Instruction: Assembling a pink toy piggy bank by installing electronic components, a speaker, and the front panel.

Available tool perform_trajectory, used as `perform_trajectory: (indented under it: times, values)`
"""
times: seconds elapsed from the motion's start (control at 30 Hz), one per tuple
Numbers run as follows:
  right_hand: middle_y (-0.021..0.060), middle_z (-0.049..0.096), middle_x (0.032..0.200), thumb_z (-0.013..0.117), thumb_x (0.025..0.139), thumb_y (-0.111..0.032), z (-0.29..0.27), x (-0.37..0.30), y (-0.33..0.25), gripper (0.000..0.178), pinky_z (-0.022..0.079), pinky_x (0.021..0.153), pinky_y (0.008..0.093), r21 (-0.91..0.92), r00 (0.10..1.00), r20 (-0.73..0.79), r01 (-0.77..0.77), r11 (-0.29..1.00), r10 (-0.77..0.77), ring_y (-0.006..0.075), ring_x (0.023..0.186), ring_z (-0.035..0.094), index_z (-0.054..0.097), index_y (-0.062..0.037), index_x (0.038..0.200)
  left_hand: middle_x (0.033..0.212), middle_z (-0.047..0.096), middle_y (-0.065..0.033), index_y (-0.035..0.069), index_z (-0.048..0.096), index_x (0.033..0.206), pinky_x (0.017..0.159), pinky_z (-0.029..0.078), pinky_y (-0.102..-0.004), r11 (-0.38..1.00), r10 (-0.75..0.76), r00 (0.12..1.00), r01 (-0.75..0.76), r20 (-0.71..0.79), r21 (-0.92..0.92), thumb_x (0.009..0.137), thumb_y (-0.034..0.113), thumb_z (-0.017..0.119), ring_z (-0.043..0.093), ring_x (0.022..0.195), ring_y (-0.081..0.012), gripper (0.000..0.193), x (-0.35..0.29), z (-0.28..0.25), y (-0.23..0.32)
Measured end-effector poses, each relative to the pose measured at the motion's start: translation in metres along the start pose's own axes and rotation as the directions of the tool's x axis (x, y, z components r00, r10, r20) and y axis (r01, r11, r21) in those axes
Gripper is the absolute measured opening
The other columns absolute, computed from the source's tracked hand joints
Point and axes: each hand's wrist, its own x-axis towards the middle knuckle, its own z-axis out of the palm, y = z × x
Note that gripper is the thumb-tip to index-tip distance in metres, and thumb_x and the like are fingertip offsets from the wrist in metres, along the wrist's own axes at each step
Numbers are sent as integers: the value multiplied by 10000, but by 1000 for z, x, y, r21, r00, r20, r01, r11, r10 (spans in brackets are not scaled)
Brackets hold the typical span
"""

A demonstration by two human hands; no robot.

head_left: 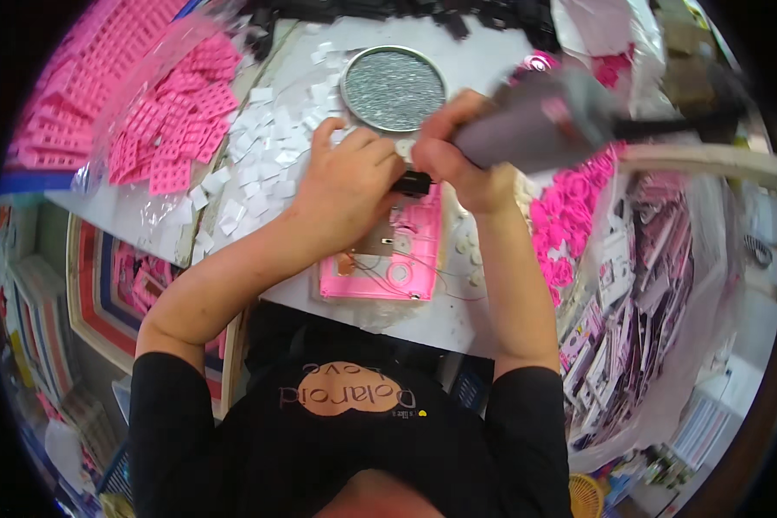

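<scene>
Under the left hand lies a flat pink plastic housing with thin wires and small round parts inside, resting on the white bench just in front of the person's chest. That hand is curled closed, pressing down on the housing's upper edge. The right hand, just beside it, is closed around a grey power screwdriver whose black tip meets the housing. Beyond both hands sits a round metal tin of glittery bits; left of the left hand small white squares lie scattered. The housing looks light, stiff and somewhat brittle, with delicate wiring, so holding it by the rim seems safest.
</scene>
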Motion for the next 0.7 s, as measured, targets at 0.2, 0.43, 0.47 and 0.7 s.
perform_trajectory:
  times: [0.2,0.43,0.47,0.7]
  values:
    - [37,663,904,877,720,-189,5,39,12,440,555,647,302,146,985,85,-163,976,151,122,744,643,669,-34,1075,1020,634,-137,56,675,1076,1015,388,-535,999,40,998,-38,57,-19,735,160,784,612,1036,-338,373,4,3,-26]
    - [265,619,1288,858,766,-402,-6,-28,-87,988,372,1124,465,9,840,-460,328,944,-288,388,1232,571,358,30,1500,1160,684,-166,-1,626,1184,986,468,-408,991,51,986,-31,159,-127,907,106,720,633,1084,-343,312,9,6,-24]
    - [261,624,1276,848,776,-392,1,-33,-101,956,381,1110,459,41,843,-434,371,928,-318,381,1217,577,370,31,1487,1158,681,-164,-6,621,1183,989,466,-395,985,28,990,-5,135,-170,918,102,713,633,1091,-327,301,4,0,-32]
    - [234,660,1197,784,847,-325,0,-89,-162,736,442,1012,415,-138,873,-334,328,935,-355,334,1114,624,454,38,1395,1178,664,-157,-31,611,1171,1003,458,-338,854,183,966,-64,182,-517,956,71,679,631,1103,-258,247,12,3,-15]
